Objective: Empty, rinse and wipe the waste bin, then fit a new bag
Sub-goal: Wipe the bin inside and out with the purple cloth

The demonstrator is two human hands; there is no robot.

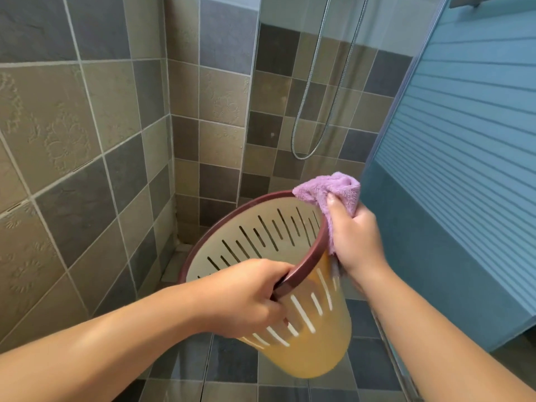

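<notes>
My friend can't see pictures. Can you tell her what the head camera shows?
A person's right hand wipes a purple cloth along a tilted yellow bin's maroon rim, while the left hand grips the rim's near side. Tiled bathroom walls stand behind.

One view only, taken from the person's head. It faces forward and down into a tiled corner, wide-angled, so the wall lines bow at the edges. Both forearms enter from the bottom edge. The left hand [246, 297], right hand [355, 236] and waste bin [316, 349] sit close, in the lower centre. A blue panel [464, 169] fills the right side. No second view overlaps.
</notes>
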